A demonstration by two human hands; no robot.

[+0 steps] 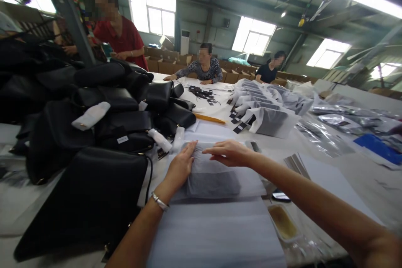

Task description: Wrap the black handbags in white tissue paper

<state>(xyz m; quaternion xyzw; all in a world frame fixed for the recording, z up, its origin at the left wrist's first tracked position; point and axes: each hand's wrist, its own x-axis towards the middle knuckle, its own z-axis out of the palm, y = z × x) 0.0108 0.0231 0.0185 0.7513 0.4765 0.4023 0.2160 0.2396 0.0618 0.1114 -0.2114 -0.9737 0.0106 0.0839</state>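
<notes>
A dark flat item wrapped in thin white tissue paper point(213, 184) lies in front of me, its dark shape showing through. My left hand point(182, 164) rests along the left edge of this wrapping, fingers stretched out and close together. Over the wrapping's top part is my right hand point(230, 153), with its index finger extended to the left and the others slightly bent. Its thumb is hidden, and I see nothing held in it. Beneath the item, more sheets of white paper point(216, 230) reach toward me.
Black bags point(84, 197) are heaped on the left. Wrapped bags point(266, 117) stand in a row at the back right. A plastic tub point(283, 222) sits right of the paper, near clear plastic sleeves point(323, 136). Several people work across the table.
</notes>
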